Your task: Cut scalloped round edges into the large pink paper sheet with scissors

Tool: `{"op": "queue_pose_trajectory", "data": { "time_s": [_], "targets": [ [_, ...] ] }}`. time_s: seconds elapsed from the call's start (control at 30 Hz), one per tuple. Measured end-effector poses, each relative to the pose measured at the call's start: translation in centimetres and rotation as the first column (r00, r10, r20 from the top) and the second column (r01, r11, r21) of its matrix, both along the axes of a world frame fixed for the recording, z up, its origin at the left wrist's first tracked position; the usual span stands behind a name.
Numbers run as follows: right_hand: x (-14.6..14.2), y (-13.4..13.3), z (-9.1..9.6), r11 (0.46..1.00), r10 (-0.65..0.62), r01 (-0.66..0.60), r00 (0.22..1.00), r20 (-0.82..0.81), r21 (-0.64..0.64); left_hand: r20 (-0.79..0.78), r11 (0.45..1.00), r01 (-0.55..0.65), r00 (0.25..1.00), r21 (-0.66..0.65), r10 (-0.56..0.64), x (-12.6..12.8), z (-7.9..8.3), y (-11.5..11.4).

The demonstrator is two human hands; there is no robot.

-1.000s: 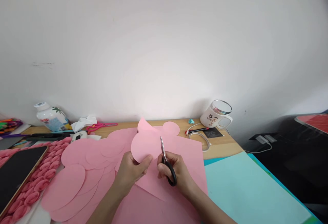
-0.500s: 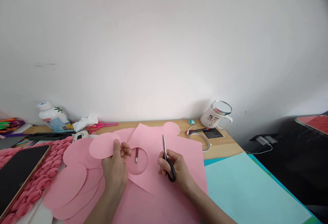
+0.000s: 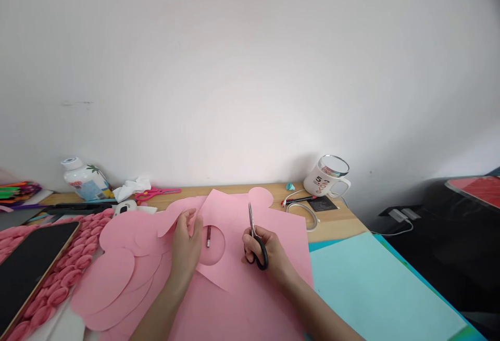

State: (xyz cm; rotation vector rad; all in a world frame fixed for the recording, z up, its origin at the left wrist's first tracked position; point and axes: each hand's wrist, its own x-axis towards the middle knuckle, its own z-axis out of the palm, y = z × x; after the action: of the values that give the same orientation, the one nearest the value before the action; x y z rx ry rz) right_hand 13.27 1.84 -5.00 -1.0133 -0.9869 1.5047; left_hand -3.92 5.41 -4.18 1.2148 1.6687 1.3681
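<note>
My left hand (image 3: 186, 244) is open, thumb and fingers apart, at the lifted edge of a pink paper piece (image 3: 174, 215). The fingertips touch or nearly touch that edge. My right hand (image 3: 269, 255) grips black-handled scissors (image 3: 260, 250), blades pointing up and pressed together. Below both hands lies a large pink sheet (image 3: 289, 247) with a round hole cut in it. Within the hole a short dark-red pencil stub (image 3: 208, 237) rests on pink paper. Several rounded pink cut-outs (image 3: 103, 281) overlap in a pile left of my left hand.
Pink scissors (image 3: 156, 193), a crumpled tissue (image 3: 132, 188) and a white bottle (image 3: 86, 179) line the back left. A phone (image 3: 35, 273) lies on a pink braided mat (image 3: 66, 281). A mug (image 3: 327, 177) and cable (image 3: 312, 216) stand back right, near light-blue sheets (image 3: 378, 283).
My left hand has let go of the rounded pink cut-out, which now lies on the pile, and has moved slightly right. The right hand still holds the scissors, almost unmoved.
</note>
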Motion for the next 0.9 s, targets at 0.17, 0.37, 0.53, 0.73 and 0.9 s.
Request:
{"op": "queue_pose_trajectory", "data": {
  "time_s": [0.17,0.37,0.53,0.73,0.9],
  "targets": [
    [0.1,0.0,-0.2,1.000,0.015,-0.015,1.000,-0.002,0.010,-0.104,0.999,0.026,0.994,-0.043,-0.030,-0.7,-0.1,0.6],
    [-0.1,0.0,-0.3,0.998,0.038,-0.039,0.999,0.006,0.043,-0.048,0.996,0.083,0.995,-0.027,-0.084,-1.0,0.6,0.5],
    [-0.2,-0.6,0.7,0.976,0.132,-0.130,0.991,0.001,0.173,0.248,0.970,0.226,0.939,0.086,-0.240,0.0,2.0,-0.5],
    [-0.4,-1.4,2.0,0.954,0.254,-0.213,0.949,-0.189,0.213,0.544,0.894,0.413,0.716,0.175,-0.438,0.4,3.5,-1.8],
    [-0.1,-0.6,2.1,0.988,0.085,-0.026,0.915,-0.395,0.152,0.406,0.632,0.768,0.547,0.105,-0.732,-0.1,4.2,-2.5]
  ]
}}
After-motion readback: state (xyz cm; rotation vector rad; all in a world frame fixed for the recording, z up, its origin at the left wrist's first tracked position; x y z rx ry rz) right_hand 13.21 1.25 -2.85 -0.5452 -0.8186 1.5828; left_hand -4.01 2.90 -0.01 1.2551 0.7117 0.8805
